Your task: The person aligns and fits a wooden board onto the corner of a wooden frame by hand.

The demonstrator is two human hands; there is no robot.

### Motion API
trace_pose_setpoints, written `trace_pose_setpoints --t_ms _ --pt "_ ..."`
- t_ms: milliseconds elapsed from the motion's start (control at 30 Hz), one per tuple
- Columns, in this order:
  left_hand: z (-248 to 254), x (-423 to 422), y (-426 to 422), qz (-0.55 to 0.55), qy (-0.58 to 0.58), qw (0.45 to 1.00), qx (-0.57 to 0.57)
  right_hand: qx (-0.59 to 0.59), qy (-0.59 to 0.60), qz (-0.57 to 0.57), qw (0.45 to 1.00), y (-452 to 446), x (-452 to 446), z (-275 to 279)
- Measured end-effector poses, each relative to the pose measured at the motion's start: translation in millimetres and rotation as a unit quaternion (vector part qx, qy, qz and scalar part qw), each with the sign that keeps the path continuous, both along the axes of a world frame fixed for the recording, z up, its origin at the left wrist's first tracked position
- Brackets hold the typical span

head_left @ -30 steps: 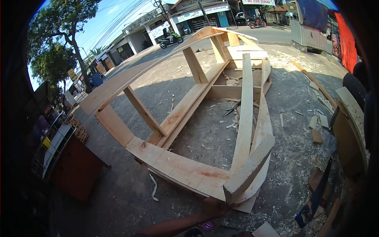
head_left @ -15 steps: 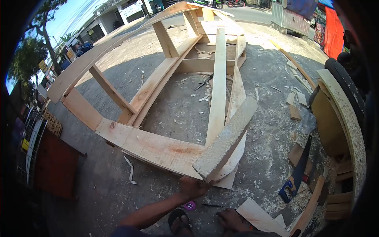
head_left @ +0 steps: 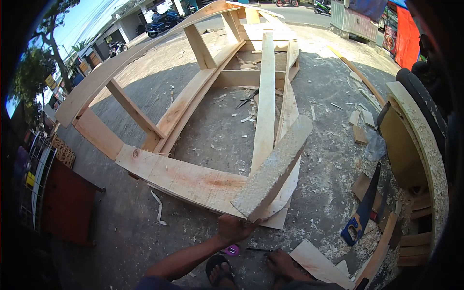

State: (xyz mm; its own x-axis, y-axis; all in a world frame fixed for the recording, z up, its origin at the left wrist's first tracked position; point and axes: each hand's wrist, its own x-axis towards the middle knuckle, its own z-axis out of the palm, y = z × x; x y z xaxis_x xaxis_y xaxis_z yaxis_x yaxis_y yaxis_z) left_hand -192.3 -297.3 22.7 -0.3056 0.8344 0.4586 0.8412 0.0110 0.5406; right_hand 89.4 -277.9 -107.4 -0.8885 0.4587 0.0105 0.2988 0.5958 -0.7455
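Note:
My left hand (head_left: 235,228) is closed at the near lower end of a thick, rough-faced wooden board (head_left: 275,169), and its fingertips are partly hidden. This board slants over the front right corner of a large wooden frame (head_left: 188,181). Low on the ground, my right hand (head_left: 282,264) has its fingers apart, with the fingertips at the end of a thin dark tool (head_left: 258,250) whose kind I cannot make out. A pink tape measure (head_left: 232,250) lies between my hands, close to my sandalled foot (head_left: 220,270).
A handsaw (head_left: 362,210) rests among shavings and offcuts on the right. Beside my right hand lies a pale flat board (head_left: 316,263). A shavings-covered wooden piece (head_left: 420,145) stands at far right, a reddish-brown cabinet (head_left: 67,203) at left. Motorbikes (head_left: 164,21) are in the background.
My right hand has moved slightly forward and left, reaching the end of the thin dark tool. My left hand stays at the board's end. Motorbikes have shifted in the background.

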Motion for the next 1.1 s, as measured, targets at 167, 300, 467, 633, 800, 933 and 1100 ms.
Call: trace_pose_setpoints --t_ms 167,300,467,633,800,933,1100 --pt "-5 -1 -1 0.003 0.011 1.000 -0.023 0.006 -0.006 -0.002 1.000 1 -1 4" --pt "-7 -3 -1 0.007 0.026 1.000 -0.013 0.008 -0.007 -0.002 1.000 2 -2 6" --pt "-4 -2 0 0.008 0.028 1.000 -0.012 0.022 -0.008 -0.004 1.000 1 -2 8" --pt "-6 -2 0 0.009 0.029 0.999 -0.011 0.032 -0.011 -0.001 0.999 1 -1 2" --pt "-16 -5 -3 0.014 0.044 0.998 -0.032 0.028 0.003 -0.001 1.000 1 -1 -1" --pt "-7 -3 -1 0.019 0.059 0.998 -0.003 0.025 -0.007 -0.007 1.000 -1 -1 0" --pt "8 1 2 0.013 0.046 0.999 0.015 0.008 -0.008 -0.002 1.000 7 -4 12"
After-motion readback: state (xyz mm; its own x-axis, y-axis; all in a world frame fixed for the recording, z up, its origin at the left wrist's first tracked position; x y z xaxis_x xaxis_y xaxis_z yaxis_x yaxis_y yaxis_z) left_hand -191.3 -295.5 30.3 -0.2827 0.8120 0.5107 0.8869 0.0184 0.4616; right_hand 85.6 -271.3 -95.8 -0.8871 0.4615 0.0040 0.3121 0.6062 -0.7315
